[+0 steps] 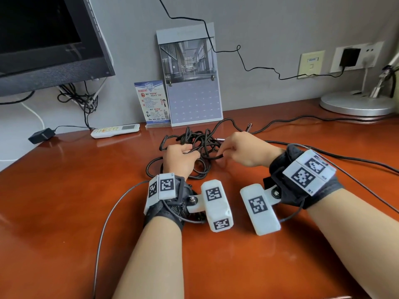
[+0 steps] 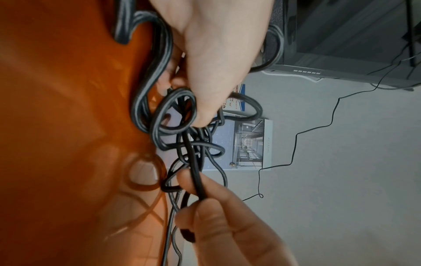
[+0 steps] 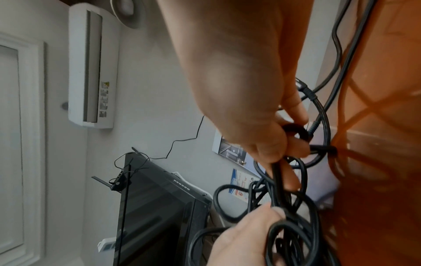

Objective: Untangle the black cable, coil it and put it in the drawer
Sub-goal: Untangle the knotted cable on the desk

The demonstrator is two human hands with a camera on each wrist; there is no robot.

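A: Where could a hand pass on the glossy reddish-brown wooden table (image 1: 64,212)?

B: Its near-left part is bare apart from a thin grey wire (image 1: 103,229) arcing across it. The tangled black cable (image 1: 194,145) fills the middle.

A: And the far edge?

B: Crowded: a white remote control (image 1: 115,130), a blue-and-white printed card (image 1: 153,102) and a grey desk calendar (image 1: 192,83) stand along it. A round silver lamp base (image 1: 356,103) takes the far-right corner, with dark cables (image 1: 345,155) trailing over the right side.

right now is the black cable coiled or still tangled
Still tangled: the cable lies in a knot of crossing loops on the desk, the left hand gripping loops and the right hand pinching one strand.
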